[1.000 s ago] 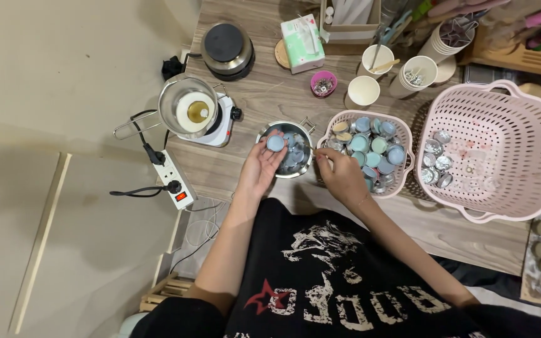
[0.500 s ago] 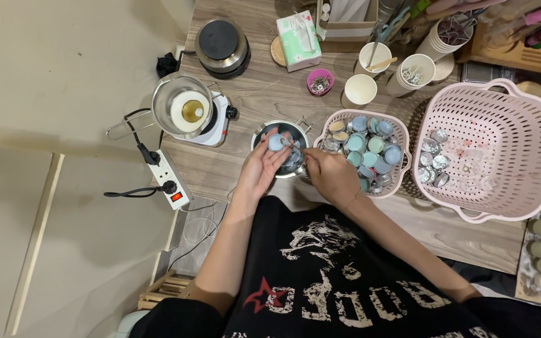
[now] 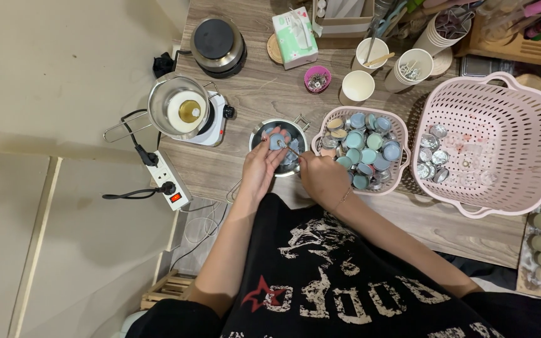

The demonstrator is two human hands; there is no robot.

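Both hands at work over a small metal pot

The left hand [image 3: 259, 168] grips a small blue tin [image 3: 277, 141] over the metal pot [image 3: 281, 145]; the right hand [image 3: 320, 177] pinches a thin metal tool [image 3: 289, 150] whose tip reaches the tin. At 3 o'clock from the pot, just beside it on the desk [image 3: 264, 94], a small pink basket [image 3: 363, 150] holds more tins; a larger pink basket [image 3: 493, 138] stands beyond.

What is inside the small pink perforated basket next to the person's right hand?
The small pink perforated basket is heaped with little round tins, most filled with pale blue or teal, a few beige. Whatever lies beneath the top layer is covered.
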